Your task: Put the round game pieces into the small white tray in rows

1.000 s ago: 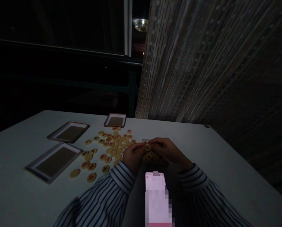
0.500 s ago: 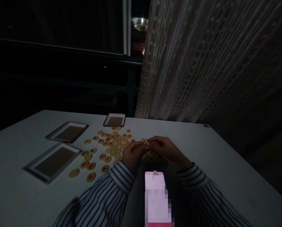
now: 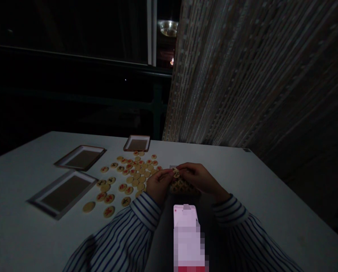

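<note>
**Q:** What was in hand at the time of inspection?

**A:** The person's left hand (image 3: 159, 185) and right hand (image 3: 198, 179) met above the table, both gripping one round cream game piece (image 3: 176, 173). The fingertips of both hands were closed on its edge; neither hand had released it. The piece stood clear of the table.

**Q:** And around the fingers?

**A:** Directly beneath them lay a low heap of cream pieces (image 3: 181, 186). Left of the fingers was a wider spread of cream pieces with red and dark markings (image 3: 136, 174), and beyond those, three white-framed brown-centred trays (image 3: 79, 158). Below the fingers, a phone with a glowing pink screen (image 3: 185, 211) was partly blurred out.

**Q:** Your judgement on the step?

**A:** A single piece was being handled. Both hands were committed to it, so any next move called for one hand to let go first.

**Q:** Any change from the earlier frame?

**A:** Very little. The grip and the piece's place between the fingers matched it closely.
</note>
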Demonstrator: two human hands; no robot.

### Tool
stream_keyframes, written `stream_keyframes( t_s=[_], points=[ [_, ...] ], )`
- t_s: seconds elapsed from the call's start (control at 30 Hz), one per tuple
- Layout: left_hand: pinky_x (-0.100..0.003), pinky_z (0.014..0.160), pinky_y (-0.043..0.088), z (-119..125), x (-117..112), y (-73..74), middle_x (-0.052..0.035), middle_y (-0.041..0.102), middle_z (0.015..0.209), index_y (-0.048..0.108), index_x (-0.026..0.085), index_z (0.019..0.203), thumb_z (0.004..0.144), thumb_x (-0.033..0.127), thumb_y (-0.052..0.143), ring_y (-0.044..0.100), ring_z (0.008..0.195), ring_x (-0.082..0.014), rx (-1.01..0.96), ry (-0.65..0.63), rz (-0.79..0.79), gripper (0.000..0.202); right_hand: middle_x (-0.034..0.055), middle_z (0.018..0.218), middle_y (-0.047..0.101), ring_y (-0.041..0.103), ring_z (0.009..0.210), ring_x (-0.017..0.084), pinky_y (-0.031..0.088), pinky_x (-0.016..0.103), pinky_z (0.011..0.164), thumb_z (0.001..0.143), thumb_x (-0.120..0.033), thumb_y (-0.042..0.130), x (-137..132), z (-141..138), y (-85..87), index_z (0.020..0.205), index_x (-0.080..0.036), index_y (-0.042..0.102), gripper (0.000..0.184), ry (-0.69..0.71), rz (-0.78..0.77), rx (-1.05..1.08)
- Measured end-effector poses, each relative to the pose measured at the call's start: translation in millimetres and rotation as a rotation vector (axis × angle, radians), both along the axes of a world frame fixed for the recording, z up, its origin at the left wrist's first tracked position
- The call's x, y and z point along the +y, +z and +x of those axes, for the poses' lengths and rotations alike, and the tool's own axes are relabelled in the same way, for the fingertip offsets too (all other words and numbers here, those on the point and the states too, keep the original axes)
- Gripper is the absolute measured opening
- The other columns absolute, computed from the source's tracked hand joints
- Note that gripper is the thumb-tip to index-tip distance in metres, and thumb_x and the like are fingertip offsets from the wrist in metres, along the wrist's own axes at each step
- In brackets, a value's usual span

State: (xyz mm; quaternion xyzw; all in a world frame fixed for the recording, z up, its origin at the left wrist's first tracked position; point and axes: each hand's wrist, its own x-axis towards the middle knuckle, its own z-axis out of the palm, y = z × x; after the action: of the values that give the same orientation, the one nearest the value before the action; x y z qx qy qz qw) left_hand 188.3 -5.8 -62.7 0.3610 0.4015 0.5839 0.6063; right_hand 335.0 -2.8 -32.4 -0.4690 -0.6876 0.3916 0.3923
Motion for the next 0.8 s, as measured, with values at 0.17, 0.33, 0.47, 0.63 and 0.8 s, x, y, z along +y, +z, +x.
stream_keyframes(
  t_s=[0.17, 0.33, 0.47, 0.63, 0.8],
  points=[
    [-0.025, 0.065, 0.051, 0, 1, -3.1, -0.0041, 0.07, 0.07, 0.068, 0.013, 0.075, 0.051, 0.029, 0.075, 0.063, 0.064, -0.0137, -0.024, -0.045, -0.002, 0.029, 0.0035, 0.085, 0.067, 0.061, 0.079, 0.015, 0.048, 0.028, 0.073, 0.076, -0.027, 0.054, -2, -1, 3.7, 0.087, -0.017, 0.064, 0.018, -0.016, 0.063, -0.085],
    [-0.024, 0.066, 0.05, 0, 2, -5.9, -0.0047, 0.07, 0.072, 0.069, 0.012, 0.076, 0.05, 0.03, 0.075, 0.063, 0.065, -0.0135, -0.053, -0.057, -0.014, 0.032, 0.0019, 0.081, 0.065, 0.059, 0.071, 0.013, 0.048, 0.026, 0.064, 0.077, -0.032, 0.056, -6, 1, 5.7, 0.098, -0.019, 0.062, 0.026, 0.03, 0.13, -0.204],
    [-0.024, 0.067, 0.05, 0, 2, -7.2, -0.005, 0.07, 0.073, 0.068, 0.012, 0.074, 0.05, 0.03, 0.076, 0.063, 0.066, -0.0134, -0.066, -0.063, -0.02, 0.031, 0.003, 0.09, 0.064, 0.058, 0.077, 0.013, 0.047, 0.028, 0.072, 0.078, -0.028, 0.056, -9, 1, 8.2, 0.103, -0.02, 0.061, 0.027, 0.045, 0.252, -0.321],
    [-0.023, 0.065, 0.049, 0, 1, -7.0, -0.0034, 0.069, 0.069, 0.068, 0.013, 0.072, 0.05, 0.029, 0.076, 0.062, 0.063, -0.0117, -0.075, -0.044, -0.034, 0.029, 0.0055, 0.097, 0.063, 0.055, 0.089, 0.016, 0.043, 0.032, 0.081, 0.079, -0.028, 0.056, -11, -1, 13.6, 0.106, -0.019, 0.059, 0.029, 0.056, 0.39, -0.477],
    [-0.024, 0.063, 0.05, -1, 0, -2.1, -0.0026, 0.068, 0.065, 0.067, 0.013, 0.068, 0.046, 0.03, 0.077, 0.061, 0.059, -0.0117, -0.052, -0.018, -0.042, 0.03, 0.0062, 0.098, 0.062, 0.053, 0.092, 0.016, 0.041, 0.032, 0.084, 0.079, -0.028, 0.056, -11, -2, 13.5, 0.106, -0.018, 0.058, 0.029, 0.057, 0.476, -0.549]
  ],
)
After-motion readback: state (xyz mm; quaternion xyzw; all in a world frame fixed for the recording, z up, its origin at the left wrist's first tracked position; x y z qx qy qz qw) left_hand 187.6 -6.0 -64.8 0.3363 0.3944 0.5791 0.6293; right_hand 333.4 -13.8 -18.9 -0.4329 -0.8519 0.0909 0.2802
